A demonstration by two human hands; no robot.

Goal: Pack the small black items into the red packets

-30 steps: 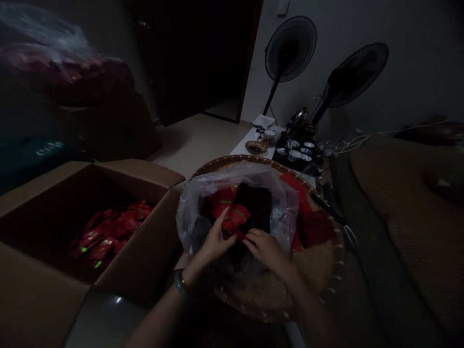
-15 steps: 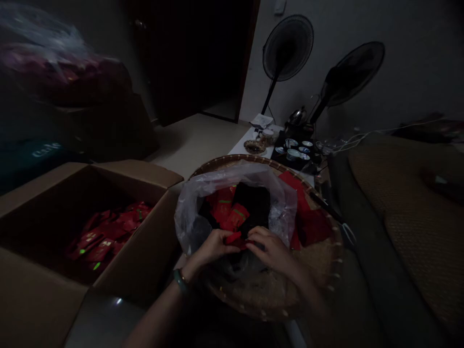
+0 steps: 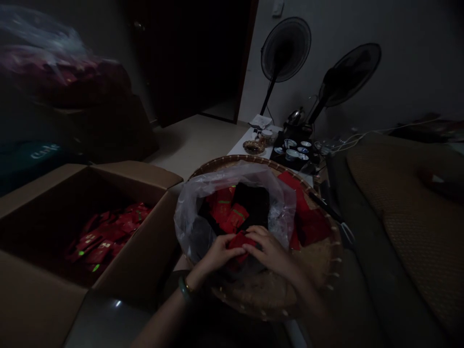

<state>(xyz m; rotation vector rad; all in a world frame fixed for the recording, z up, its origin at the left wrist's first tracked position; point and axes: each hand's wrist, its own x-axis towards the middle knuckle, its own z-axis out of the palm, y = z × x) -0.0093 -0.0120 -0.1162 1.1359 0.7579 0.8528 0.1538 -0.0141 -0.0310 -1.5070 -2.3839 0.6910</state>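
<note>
Between my left hand [image 3: 218, 253] and my right hand [image 3: 268, 247] is a small red packet [image 3: 239, 240], gripped at both sides with the thumbs on its near face. Both hands are over the near edge of an open clear plastic bag [image 3: 283, 200]. Dark contents fill the bag, too dim to make out, and several red packets with green stripes [image 3: 235, 218] lie on them. The bag rests in a round woven bamboo tray [image 3: 321, 270]. Flat red pieces [image 3: 308, 223] lie on the tray's right side.
An open cardboard box [image 3: 136, 251] holding red packets [image 3: 108, 237] stands at left. Behind the tray, a low table [image 3: 239, 146] carries small cups [image 3: 292, 154] and a kettle [image 3: 296, 116]. Two standing fans [image 3: 286, 48] are at the wall; a woven mat [image 3: 409, 208] lies right.
The red packet has turned so that more of its flat face shows. My left hand has shifted slightly down and right, and the two thumbs have come closer together.
</note>
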